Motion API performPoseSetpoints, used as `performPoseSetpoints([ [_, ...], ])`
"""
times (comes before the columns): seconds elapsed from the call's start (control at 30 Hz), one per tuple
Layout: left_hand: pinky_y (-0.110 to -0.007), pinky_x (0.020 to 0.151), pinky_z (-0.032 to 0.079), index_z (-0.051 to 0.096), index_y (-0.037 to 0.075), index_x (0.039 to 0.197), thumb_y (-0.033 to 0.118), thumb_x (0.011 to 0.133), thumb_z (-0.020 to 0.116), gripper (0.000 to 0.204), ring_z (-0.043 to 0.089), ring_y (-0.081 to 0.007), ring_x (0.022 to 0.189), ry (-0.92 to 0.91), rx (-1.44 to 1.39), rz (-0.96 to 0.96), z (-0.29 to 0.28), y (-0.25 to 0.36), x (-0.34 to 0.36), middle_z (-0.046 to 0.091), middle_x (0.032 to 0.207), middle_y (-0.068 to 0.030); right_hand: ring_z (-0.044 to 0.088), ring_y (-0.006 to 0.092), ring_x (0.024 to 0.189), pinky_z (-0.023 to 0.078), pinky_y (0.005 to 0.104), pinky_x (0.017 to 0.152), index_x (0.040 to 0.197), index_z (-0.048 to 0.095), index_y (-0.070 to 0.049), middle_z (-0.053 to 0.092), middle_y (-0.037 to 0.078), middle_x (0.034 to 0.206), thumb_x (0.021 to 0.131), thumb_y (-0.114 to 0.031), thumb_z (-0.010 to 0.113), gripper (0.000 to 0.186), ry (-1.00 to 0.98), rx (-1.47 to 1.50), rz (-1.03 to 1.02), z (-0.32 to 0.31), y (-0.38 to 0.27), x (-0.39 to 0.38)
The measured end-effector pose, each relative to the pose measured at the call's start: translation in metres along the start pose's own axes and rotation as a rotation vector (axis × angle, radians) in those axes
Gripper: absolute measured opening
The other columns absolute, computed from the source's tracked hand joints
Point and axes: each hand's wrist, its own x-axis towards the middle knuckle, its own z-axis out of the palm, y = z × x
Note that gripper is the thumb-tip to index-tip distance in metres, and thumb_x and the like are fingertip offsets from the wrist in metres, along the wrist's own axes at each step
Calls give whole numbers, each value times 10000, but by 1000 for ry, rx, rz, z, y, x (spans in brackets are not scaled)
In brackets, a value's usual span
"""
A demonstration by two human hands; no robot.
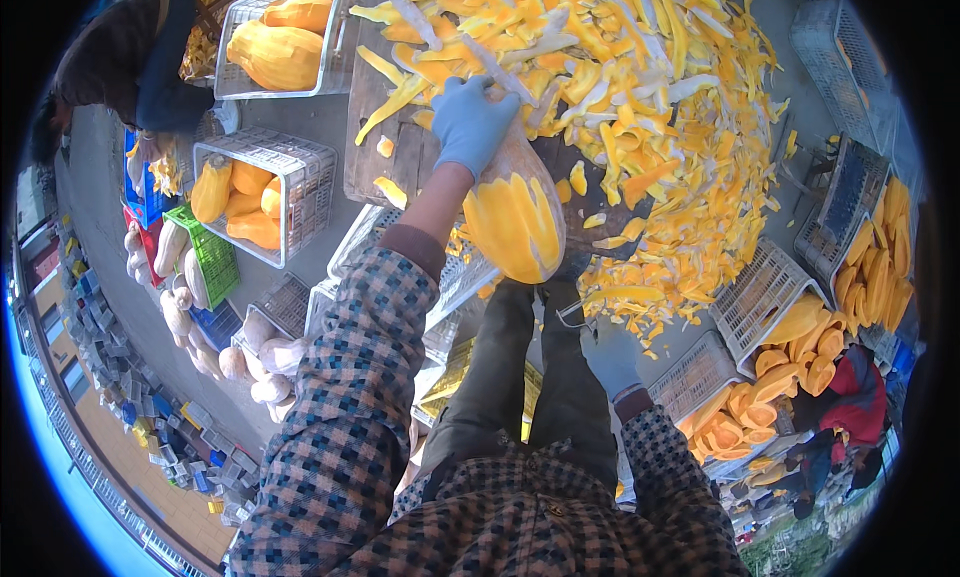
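head: left hand (472,125) on squash (514,222)

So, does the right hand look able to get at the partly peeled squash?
Probably yes: the right hand is close to the partly peeled squash, nothing evident blocks its rounded near end, and the left hand covers only the far end.

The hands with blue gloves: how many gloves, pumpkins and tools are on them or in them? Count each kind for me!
Blue gloves: 2
Partly peeled pumpkin, gripped by the left hand: 1
Thin tool, in the right hand: 1
Total: 4
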Motion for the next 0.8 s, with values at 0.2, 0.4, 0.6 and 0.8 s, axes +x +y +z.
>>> performPoseSetpoints([
  [0.2, -477, 929, 509, 719, 136, 1211, 508, 810, 695, 547, 579, -391, 1133, 6, 0, 5, -2, 1, 2, 608, 1210, -161, 681, 354, 867, 549, 479, 694, 1077, 633, -47, 643, 177, 900, 912, -305, 649, 307, 191, -56, -307, 3, -35, 56],
  [0.4, -483, 923, 507, 719, 125, 1212, 516, 790, 713, 575, 563, -397, 1137, 2, -29, -8, 2, -6, 8, 602, 1220, -140, 663, 362, 814, 540, 487, 710, 928, 562, -53, 631, 180, 878, 910, -299, 646, 261, -123, 49, 155, 53, -10, -14],
  [0.6, -466, 951, 503, 709, 113, 1238, 540, 784, 712, 623, 572, -391, 1142, 2, -55, 34, 4, -8, 9, 604, 1230, -156, 643, 379, 803, 523, 503, 701, 972, 584, -61, 624, 167, 944, 883, -297, 677, 270, 254, 266, -42, 93, 9, -4],
  [0.8, -440, 960, 507, 705, 111, 1247, 542, 790, 719, 629, 609, -357, 1142, -29, -12, 28, 1, -8, 6, 610, 1224, -172, 654, 366, 770, 528, 494, 685, 935, 589, -76, 633, 140, 906, 870, -298, 685, 251, 173, 195, 60, 156, 35, 9],
])
